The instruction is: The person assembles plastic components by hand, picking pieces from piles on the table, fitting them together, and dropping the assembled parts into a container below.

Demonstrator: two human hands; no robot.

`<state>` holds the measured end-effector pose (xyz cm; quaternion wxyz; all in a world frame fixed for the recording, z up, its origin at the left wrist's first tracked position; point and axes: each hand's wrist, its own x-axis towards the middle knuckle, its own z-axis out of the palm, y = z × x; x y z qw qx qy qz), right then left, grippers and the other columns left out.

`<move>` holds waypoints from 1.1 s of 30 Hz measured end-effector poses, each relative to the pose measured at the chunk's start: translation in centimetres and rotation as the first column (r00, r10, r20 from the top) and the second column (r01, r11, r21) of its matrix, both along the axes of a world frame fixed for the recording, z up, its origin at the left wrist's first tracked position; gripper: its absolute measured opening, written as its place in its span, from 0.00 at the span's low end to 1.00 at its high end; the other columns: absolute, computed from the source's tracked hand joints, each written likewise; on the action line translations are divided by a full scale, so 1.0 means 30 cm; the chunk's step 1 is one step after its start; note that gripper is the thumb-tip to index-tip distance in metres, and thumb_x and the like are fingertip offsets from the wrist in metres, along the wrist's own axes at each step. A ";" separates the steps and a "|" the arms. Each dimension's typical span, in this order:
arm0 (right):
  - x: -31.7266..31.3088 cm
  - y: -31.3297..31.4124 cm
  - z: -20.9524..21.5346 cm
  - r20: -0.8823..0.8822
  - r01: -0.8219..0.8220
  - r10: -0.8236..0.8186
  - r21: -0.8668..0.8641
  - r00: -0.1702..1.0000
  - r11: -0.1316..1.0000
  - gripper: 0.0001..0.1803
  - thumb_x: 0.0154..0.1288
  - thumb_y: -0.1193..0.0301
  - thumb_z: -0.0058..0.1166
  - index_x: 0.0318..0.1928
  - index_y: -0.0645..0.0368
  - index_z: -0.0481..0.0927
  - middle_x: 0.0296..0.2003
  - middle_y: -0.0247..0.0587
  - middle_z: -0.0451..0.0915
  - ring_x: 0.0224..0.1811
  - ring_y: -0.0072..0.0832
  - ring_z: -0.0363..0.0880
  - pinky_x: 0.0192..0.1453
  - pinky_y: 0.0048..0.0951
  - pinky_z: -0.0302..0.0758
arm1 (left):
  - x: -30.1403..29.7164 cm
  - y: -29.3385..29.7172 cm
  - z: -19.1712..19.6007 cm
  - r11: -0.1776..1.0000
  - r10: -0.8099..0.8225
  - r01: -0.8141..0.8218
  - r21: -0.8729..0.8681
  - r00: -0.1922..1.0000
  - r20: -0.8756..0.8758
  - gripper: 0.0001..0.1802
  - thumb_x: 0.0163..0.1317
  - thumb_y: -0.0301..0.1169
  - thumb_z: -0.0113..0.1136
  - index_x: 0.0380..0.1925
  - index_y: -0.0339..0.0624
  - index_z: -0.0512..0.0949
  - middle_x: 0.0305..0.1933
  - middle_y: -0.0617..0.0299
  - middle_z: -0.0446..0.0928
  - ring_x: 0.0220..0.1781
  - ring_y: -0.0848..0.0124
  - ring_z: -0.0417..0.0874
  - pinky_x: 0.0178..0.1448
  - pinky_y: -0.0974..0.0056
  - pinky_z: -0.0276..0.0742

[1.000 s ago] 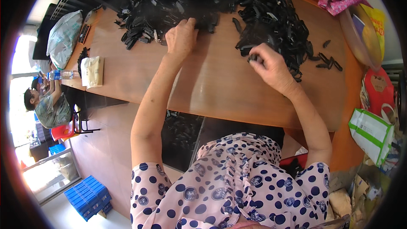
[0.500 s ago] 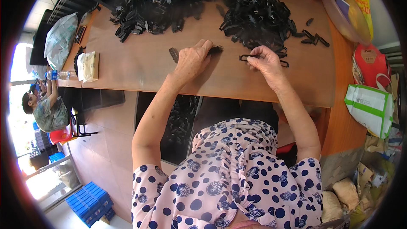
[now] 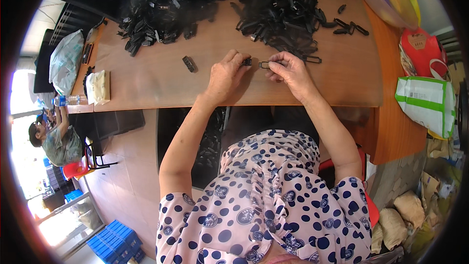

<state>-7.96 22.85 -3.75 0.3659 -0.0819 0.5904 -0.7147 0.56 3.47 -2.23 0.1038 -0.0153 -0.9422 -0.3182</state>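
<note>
The black frame point(image 3: 264, 65), small and open in the middle, is above the near-middle part of the table point(image 3: 146, 80), gripped at its right end between the thumb and fingers of my right hand point(image 3: 287, 68). Just to its left, with a narrow gap between, a small black piece point(image 3: 247, 62) sticks out from the fingertips of my left hand point(image 3: 228, 74), which is closed around it; my fingers hide the rest of its shape. To the left of that hand, a loose black clip point(image 3: 189, 64) lies alone on the brown tabletop. A second frame point(image 3: 312, 59) lies just right of my right hand, at the near edge of the right heap point(image 3: 281, 12) of black parts. The left heap point(image 3: 171, 17) spreads farther left, and a few stray parts point(image 3: 351, 27) lie on the far right. Along the left end are a pale packet point(image 3: 100, 89), a clear bottle point(image 3: 71, 100) and a plastic bag point(image 3: 67, 63). On the right are a see-through bowl point(image 3: 381, 2), a red bag point(image 3: 421, 54) and a white-and-green bag point(image 3: 424, 105). Beyond the left end a co-worker point(image 3: 61, 142) sits on a red chair point(image 3: 76, 168), and blue crates point(image 3: 115, 242) stand on the floor, near left
</note>
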 end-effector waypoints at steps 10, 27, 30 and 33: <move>0.001 -0.048 -0.027 0.164 -0.019 0.050 -0.181 0.985 0.983 0.08 0.66 0.74 0.55 0.43 0.62 0.74 0.37 0.38 0.78 0.36 0.23 0.81 0.39 0.19 0.77 | 0.023 -0.003 -0.021 0.996 0.046 -0.046 0.077 0.999 0.000 0.14 0.56 0.27 0.63 0.43 0.39 0.78 0.36 0.55 0.78 0.38 0.56 0.81 0.40 0.59 0.77; 0.029 -0.017 0.066 0.015 -0.258 0.258 0.038 0.966 0.965 0.09 0.62 0.68 0.61 0.37 0.58 0.76 0.25 0.29 0.75 0.24 0.15 0.71 0.25 0.15 0.64 | 0.093 0.044 0.076 0.995 -0.073 0.070 -0.068 0.997 -0.037 0.13 0.53 0.25 0.64 0.39 0.40 0.76 0.39 0.59 0.77 0.37 0.57 0.82 0.36 0.59 0.80; 0.042 -0.018 0.081 -0.144 -0.291 0.313 0.159 0.939 0.944 0.08 0.62 0.68 0.61 0.35 0.57 0.76 0.24 0.27 0.74 0.23 0.14 0.69 0.23 0.15 0.62 | 0.119 0.049 0.095 0.982 -0.104 0.096 -0.165 0.994 -0.038 0.11 0.53 0.24 0.63 0.37 0.40 0.75 0.38 0.58 0.77 0.36 0.57 0.81 0.35 0.59 0.79; 0.025 0.001 0.089 0.120 -0.461 0.449 0.096 0.885 0.882 0.10 0.63 0.66 0.61 0.34 0.57 0.75 0.25 0.27 0.73 0.24 0.14 0.70 0.24 0.16 0.63 | 0.145 0.064 0.111 0.984 -0.122 0.119 -0.135 0.992 -0.012 0.10 0.53 0.23 0.62 0.37 0.40 0.75 0.37 0.58 0.77 0.35 0.57 0.81 0.35 0.59 0.79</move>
